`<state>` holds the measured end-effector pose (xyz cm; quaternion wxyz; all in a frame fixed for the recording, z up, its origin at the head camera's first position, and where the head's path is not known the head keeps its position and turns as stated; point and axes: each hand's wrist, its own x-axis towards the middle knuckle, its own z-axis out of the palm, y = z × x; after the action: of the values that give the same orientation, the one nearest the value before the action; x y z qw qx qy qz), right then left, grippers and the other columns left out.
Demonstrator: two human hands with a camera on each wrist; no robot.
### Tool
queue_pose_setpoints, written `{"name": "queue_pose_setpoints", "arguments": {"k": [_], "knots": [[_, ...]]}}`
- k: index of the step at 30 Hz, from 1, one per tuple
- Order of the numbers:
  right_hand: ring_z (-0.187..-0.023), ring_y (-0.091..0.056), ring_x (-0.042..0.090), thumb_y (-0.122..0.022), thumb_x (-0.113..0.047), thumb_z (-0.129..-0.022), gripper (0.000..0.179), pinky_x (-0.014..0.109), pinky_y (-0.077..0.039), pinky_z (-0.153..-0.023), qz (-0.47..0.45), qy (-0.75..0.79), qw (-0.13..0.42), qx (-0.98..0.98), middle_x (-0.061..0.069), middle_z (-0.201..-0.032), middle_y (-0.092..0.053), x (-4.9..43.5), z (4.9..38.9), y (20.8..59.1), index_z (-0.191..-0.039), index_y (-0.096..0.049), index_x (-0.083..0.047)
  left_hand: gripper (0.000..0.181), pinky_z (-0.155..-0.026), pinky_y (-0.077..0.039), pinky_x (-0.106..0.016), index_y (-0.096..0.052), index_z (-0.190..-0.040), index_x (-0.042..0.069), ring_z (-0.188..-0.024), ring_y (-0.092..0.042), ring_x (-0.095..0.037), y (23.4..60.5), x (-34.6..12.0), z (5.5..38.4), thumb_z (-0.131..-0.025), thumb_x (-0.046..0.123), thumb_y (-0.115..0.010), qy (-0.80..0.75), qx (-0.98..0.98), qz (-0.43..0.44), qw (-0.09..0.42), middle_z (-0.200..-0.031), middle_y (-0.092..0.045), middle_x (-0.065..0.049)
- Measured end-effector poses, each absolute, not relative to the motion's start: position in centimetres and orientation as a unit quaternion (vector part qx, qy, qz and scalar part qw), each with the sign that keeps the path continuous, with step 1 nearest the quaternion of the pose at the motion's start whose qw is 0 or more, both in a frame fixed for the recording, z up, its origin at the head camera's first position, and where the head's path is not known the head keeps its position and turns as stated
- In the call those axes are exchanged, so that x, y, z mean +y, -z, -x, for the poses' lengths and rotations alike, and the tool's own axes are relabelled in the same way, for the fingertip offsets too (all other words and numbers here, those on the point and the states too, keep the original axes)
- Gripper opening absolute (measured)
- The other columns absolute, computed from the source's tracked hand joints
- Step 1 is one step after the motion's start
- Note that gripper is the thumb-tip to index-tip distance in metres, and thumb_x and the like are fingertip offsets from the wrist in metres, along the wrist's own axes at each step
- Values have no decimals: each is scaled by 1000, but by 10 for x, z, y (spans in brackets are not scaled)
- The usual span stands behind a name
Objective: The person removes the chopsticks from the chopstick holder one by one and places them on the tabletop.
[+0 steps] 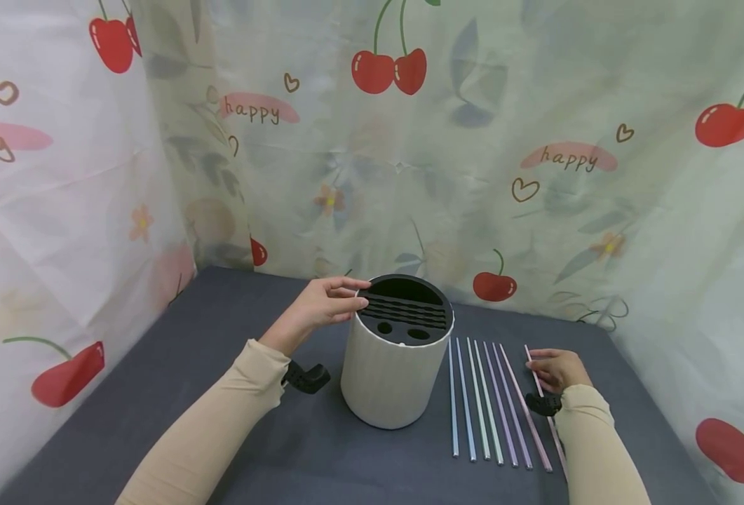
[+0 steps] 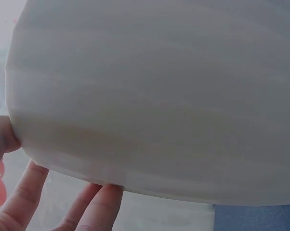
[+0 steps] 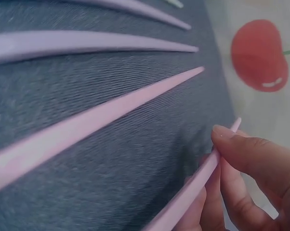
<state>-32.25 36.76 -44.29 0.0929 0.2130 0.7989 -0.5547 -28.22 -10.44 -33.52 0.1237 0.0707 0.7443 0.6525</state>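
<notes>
A white utensil holder (image 1: 389, 382) with a black slotted insert (image 1: 403, 312) stands upright on the table. My left hand (image 1: 327, 301) touches its upper left rim with straight, relaxed fingers. In the left wrist view the holder's pale wall fills most of the frame, and some fingertips (image 2: 111, 195) are partly hidden behind its edge. On the right, my right hand (image 1: 559, 369) pinches a pink chopstick (image 3: 193, 185) near its thin end between thumb and fingers. Beside it lies another pink chopstick (image 1: 526, 407), thin end pointing away from me.
Left of the pink ones lie two purple chopsticks (image 1: 505, 403), two pale green chopsticks (image 1: 479, 400) and two blue chopsticks (image 1: 454, 400), side by side. A dark cloth covers the table (image 1: 321, 466). Cherry-printed curtains (image 1: 397, 189) hang behind and along both sides.
</notes>
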Motion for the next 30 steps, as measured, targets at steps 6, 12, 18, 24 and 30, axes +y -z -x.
{"name": "queue_pose_setpoints", "arguments": {"k": [6,12,18,24,30], "knots": [[-63,-62,10,-70,4,-84,31,28,-55,-59,-205,552,100,802,-5,-68,-63,360,323,449,-114,-67,5,42,-99,-49,-42,-64,-129,21,-127,-52,-28,336,-104,282,-88,21,-73,-651,746,-72,122,-140,-49,-13],[-62,-61,9,-71,2,-83,26,28,-55,-58,-217,536,104,809,-5,-67,-63,358,331,455,-109,-71,1,42,-98,-51,-40,-64,-129,21,-126,-52,-27,335,-105,281,-88,22,-73,-651,746,-75,122,-139,-50,-12],[-60,-61,7,-72,3,-81,27,26,-55,-57,-200,531,106,817,-7,-65,-64,356,332,457,-107,-71,2,42,-98,-51,-40,-64,-129,20,-125,-53,-27,333,-105,281,-88,21,-73,-652,745,-73,122,-139,-50,-12],[-59,-62,7,-73,4,-79,27,26,-54,-56,-191,528,100,821,-7,-64,-64,355,334,458,-107,-71,3,41,-99,-49,-42,-64,-129,20,-126,-53,-27,332,-104,282,-88,20,-73,-651,746,-73,122,-138,-50,-13],[-59,-63,7,-73,4,-80,30,26,-54,-56,-191,524,100,824,-7,-65,-65,355,332,460,-109,-69,5,41,-97,-51,-40,-64,-128,20,-125,-53,-27,334,-104,284,-88,20,-73,-648,748,-72,123,-138,-51,-12]]}}
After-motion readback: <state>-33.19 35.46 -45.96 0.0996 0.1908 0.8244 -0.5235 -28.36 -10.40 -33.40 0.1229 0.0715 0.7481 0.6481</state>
